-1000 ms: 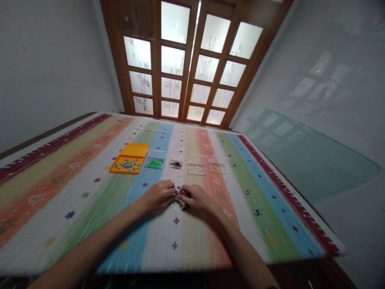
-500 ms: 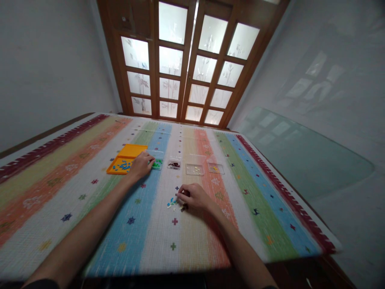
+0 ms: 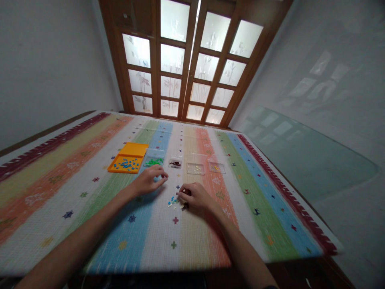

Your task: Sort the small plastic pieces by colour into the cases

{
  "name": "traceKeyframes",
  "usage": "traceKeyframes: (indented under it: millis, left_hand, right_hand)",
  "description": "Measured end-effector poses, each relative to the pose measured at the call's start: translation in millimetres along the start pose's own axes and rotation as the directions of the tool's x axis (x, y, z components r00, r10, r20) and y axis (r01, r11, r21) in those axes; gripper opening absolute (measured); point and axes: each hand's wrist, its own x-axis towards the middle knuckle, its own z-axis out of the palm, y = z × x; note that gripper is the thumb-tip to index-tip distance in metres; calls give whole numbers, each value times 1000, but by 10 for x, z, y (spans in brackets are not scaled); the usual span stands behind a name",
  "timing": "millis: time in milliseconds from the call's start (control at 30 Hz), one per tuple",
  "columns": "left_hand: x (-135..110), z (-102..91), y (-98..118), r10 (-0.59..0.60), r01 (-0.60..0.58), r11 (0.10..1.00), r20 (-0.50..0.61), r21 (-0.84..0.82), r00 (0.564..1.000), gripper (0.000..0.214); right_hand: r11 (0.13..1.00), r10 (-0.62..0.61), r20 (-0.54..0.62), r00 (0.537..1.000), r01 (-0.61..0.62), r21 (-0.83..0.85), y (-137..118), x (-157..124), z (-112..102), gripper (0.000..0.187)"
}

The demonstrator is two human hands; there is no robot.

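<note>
A small heap of tiny coloured pieces [image 3: 174, 202] lies on the striped tablecloth [image 3: 90, 192]. My right hand [image 3: 195, 196] rests curled at the heap's right side, fingertips pinched on pieces I cannot make out. My left hand [image 3: 149, 180] hovers left of the heap and just in front of the clear tray of green pieces [image 3: 154, 161], fingers loosely curled with the index and thumb reaching forward, nothing visible in them. Further left sits an orange tray [image 3: 128, 158] with blue pieces.
Three more clear trays stand in the row: dark red pieces [image 3: 175, 163], pale yellow pieces [image 3: 195, 168], and a small one [image 3: 217, 167]. A wooden glazed door [image 3: 186, 64] stands behind the table. The table's right edge [image 3: 288, 192] borders a glass sheet.
My left hand went from the heap out to the green tray, and has now drawn back toward the heap. The right hand stayed at the heap.
</note>
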Motion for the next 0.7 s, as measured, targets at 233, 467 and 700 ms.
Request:
traceKeyframes:
  millis: [233,467,700]
  left_hand:
    - [-269,299,411,51,-45,999,245,-30,968,11]
    - [-273,393,441,43,-73,991,250,109,967,8]
    - [-233,447,474,38,-98,971,262,220,964,11]
  right_hand:
    - [996,35,-90,995,-27,87,54,0,-11,12]
    - [992,58,-169,984,-38,117,53,4,-18,16]
    - [992,57,-181,982,-35,123,47,3,-16,14]
